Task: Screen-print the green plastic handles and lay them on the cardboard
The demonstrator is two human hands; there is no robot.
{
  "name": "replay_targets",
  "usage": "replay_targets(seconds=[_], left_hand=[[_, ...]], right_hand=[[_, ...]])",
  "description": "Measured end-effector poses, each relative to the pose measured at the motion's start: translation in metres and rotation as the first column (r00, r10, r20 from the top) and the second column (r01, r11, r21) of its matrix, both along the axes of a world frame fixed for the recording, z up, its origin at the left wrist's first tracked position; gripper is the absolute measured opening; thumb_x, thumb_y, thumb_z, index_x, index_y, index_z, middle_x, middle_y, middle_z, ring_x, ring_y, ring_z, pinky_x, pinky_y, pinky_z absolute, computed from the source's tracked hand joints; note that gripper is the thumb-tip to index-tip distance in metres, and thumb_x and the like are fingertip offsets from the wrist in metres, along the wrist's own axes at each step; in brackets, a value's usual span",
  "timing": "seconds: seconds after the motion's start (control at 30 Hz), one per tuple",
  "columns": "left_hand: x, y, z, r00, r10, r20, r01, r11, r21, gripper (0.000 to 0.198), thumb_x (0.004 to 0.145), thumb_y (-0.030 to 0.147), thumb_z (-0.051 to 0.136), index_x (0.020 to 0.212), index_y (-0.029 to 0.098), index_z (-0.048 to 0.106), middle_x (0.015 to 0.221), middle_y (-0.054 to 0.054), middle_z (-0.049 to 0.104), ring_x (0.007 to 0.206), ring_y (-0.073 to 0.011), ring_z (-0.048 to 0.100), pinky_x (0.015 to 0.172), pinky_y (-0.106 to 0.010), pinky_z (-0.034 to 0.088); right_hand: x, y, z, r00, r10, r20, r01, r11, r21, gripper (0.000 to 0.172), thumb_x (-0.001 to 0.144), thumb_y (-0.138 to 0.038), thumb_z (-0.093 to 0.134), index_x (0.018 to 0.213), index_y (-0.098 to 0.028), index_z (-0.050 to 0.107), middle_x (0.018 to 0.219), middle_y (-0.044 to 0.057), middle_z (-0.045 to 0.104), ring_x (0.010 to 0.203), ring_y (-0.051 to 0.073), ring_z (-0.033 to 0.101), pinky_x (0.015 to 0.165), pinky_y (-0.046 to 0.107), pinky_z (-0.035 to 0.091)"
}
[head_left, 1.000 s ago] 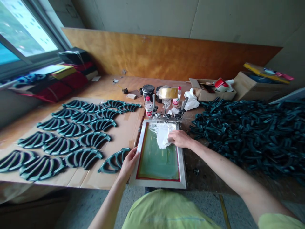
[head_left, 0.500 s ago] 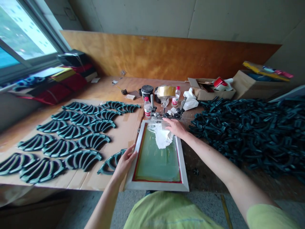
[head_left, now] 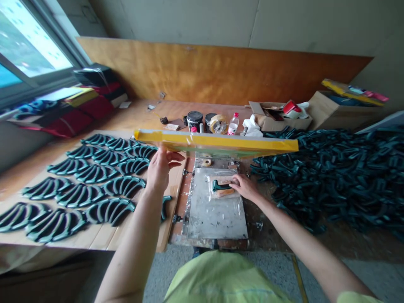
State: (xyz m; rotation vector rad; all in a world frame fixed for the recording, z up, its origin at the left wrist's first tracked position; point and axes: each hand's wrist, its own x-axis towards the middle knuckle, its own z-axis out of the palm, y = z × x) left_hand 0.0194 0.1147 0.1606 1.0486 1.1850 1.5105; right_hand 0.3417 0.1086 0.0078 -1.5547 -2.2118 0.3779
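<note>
The left grip (head_left: 160, 170), fingers splayed and unclenched, props the taped screen frame (head_left: 214, 143) above the metal plate (head_left: 214, 221), leaving it reachable. On the plate, the right grip (head_left: 246, 187) presses a plastic bag (head_left: 222, 187) holding a green piece (head_left: 217, 185); whether it grasps, I cannot tell.

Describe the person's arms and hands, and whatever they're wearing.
The left arm and right arm are bare. The left hand and right hand wear no gloves, and no watch or ring shows. A yellow-green shirt shows below, with its right sleeve at the lower edge.
</note>
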Motion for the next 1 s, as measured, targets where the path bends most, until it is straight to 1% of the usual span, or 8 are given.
replay_targets(seconds=[0.17,0.3,0.43,0.5,0.57,0.7,0.83,1.0], left_hand=[[0.026,-0.036,-0.051,0.999,0.033,0.023,-0.028,0.982,-0.188,0.054,0.081,0.065,0.055,0.108,0.019,0.061,0.081,-0.004,0.071,0.067,-0.0135,0.065,0.055,-0.022,0.050],[0.066,-0.098,-0.114,0.932,-0.298,0.207,0.361,0.707,-0.608,0.062,0.077,0.067,0.060,0.109,0.014,0.062,0.092,-0.014,0.074,0.079,-0.0241,0.071,0.056,-0.030,0.056],[0.069,-0.129,-0.144,0.937,-0.076,0.342,0.288,0.723,-0.628,0.047,0.081,0.059,0.062,0.099,0.015,0.061,0.090,-0.011,0.073,0.078,-0.0217,0.072,0.059,-0.028,0.057],[0.043,-0.132,-0.152,0.965,0.030,0.262,0.148,0.760,-0.633,0.043,0.083,0.058,0.060,0.096,0.016,0.059,0.088,-0.009,0.073,0.074,-0.0197,0.072,0.056,-0.025,0.055],[0.003,-0.137,-0.162,0.974,0.189,0.121,-0.069,0.765,-0.640,0.040,0.086,0.056,0.055,0.093,0.017,0.057,0.085,-0.007,0.072,0.070,-0.0176,0.072,0.056,-0.024,0.054],[-0.075,-0.167,-0.191,0.841,0.520,-0.151,-0.477,0.578,-0.662,0.031,0.091,0.049,0.049,0.095,0.018,0.054,0.086,-0.007,0.070,0.066,-0.0164,0.071,0.058,-0.026,0.056],[-0.110,-0.195,-0.219,0.784,0.481,-0.393,-0.599,0.421,-0.681,0.038,0.093,0.051,0.038,0.097,0.016,0.054,0.084,-0.013,0.072,0.074,-0.0226,0.074,0.064,-0.032,0.060],[-0.120,-0.187,-0.224,0.781,0.232,-0.580,-0.618,0.422,-0.663,0.050,0.092,0.056,0.033,0.082,0.015,0.059,0.069,-0.016,0.070,0.067,-0.0270,0.073,0.057,-0.034,0.059]], right_hand=[[-0.027,-0.018,0.003,0.998,0.038,0.044,-0.036,0.998,-0.042,0.016,0.083,-0.016,0.068,0.098,-0.020,0.065,0.102,0.006,0.063,0.101,0.021,0.056,0.089,0.036,0.044],[-0.062,-0.054,0.020,0.982,0.173,0.076,-0.182,0.975,0.126,0.011,0.088,-0.023,0.062,0.097,-0.018,0.065,0.095,0.007,0.061,0.095,0.022,0.053,0.087,0.036,0.044],[-0.073,-0.074,0.022,0.842,0.525,0.123,-0.539,0.821,0.187,0.020,0.094,-0.021,0.052,0.109,-0.022,0.065,0.095,0.005,0.065,0.094,0.019,0.055,0.090,0.036,0.043],[-0.039,-0.062,0.021,0.893,0.446,0.063,-0.448,0.868,0.215,0.026,0.093,-0.018,0.052,0.116,-0.024,0.064,0.102,0.006,0.067,0.099,0.019,0.056,0.093,0.036,0.044],[0.020,-0.037,0.018,0.990,0.138,0.037,-0.143,0.965,0.219,0.032,0.091,-0.013,0.047,0.116,-0.021,0.065,0.108,0.009,0.066,0.102,0.022,0.057,0.091,0.036,0.047],[0.147,0.016,-0.002,0.881,-0.422,0.213,0.386,0.903,0.190,0.046,0.080,-0.004,0.044,0.120,-0.013,0.064,0.110,0.015,0.063,0.106,0.027,0.058,0.094,0.038,0.046],[0.202,0.027,-0.032,0.793,-0.408,0.453,0.472,0.881,-0.032,0.051,0.076,-0.009,0.050,0.126,-0.011,0.060,0.116,0.018,0.062,0.105,0.030,0.060,0.089,0.038,0.047],[0.201,0.026,-0.043,0.792,-0.341,0.506,0.459,0.879,-0.126,0.040,0.085,-0.021,0.050,0.123,-0.017,0.061,0.117,0.016,0.064,0.106,0.032,0.059,0.081,0.039,0.047]])
